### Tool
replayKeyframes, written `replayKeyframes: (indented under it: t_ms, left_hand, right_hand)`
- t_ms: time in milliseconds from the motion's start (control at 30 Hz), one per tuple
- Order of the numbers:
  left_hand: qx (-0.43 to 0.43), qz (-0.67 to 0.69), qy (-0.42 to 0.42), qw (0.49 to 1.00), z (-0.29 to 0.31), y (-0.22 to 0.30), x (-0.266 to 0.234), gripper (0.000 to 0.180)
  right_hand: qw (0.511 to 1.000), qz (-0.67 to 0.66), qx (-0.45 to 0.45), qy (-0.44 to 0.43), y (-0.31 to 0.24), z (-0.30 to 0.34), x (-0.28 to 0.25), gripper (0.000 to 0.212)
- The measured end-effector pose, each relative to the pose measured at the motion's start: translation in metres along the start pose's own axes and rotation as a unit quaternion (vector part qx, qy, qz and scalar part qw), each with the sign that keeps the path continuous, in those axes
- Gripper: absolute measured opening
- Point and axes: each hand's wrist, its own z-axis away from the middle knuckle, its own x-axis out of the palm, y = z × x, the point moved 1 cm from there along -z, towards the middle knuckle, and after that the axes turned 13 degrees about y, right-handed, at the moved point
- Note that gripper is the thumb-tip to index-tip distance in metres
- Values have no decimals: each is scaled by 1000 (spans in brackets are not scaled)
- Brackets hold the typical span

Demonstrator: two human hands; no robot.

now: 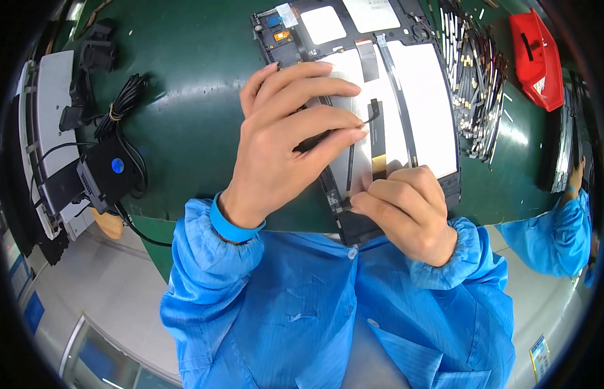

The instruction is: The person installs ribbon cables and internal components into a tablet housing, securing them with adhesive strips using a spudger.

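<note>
An opened tablet [428, 107] with a black frame and bright silver-white panels lies at a slight slant on the green table before me. My left hand [276, 146] is over its left side, with thumb and index finger pinched on a thin black flex cable [375, 110] whose bent end sticks out past the fingertips. Low on the tablet, my right hand [406, 211] is closed, fingers curled and pressed together near the bottom edge. Whatever lies under those fingertips is hidden. Between my hands runs a dark strip with a gold patch [378, 162].
A heap of thin flex cables [474, 84] lies right of the tablet, beside a red bin [535, 61]. On the left are a black adapter box [114, 168], a coiled cable [123, 104] and a grey-white fixture [55, 110]. Another person's blue sleeve [552, 233] shows at far right.
</note>
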Motion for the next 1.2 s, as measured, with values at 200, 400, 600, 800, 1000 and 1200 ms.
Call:
replayKeyframes:
  t_ms: [200, 400, 600, 800, 1000, 1200]
  left_hand:
    - [11, -4, 5, 1000, 1, -2, 1, 8]
    - [8, -19, 2, 1000, -1, 2, 0, 9]
    - [-4, 5, 4, 1000, -1, 1, 1, 33]
    - [-120, 144, 36, 982, 3, 5, 9, 65]
    - [-42, 38, 12, 998, 12, 7, 1, 50]
    - [-18, -153, -131, 979, 32, 27, -26, 53]
  right_hand:
    - [1000, 3, 8, -2, -2, -3, -1, 29]
    - [1000, 9, 20, -14, -4, -6, -2, 25]
    - [999, 14, 24, -20, -7, -9, -4, 21]
    - [999, 14, 28, -21, -7, -8, -4, 20]
    - [999, 19, 27, -15, -6, -8, -5, 18]
    - [999, -1, 34, -40, -9, -17, -13, 19]
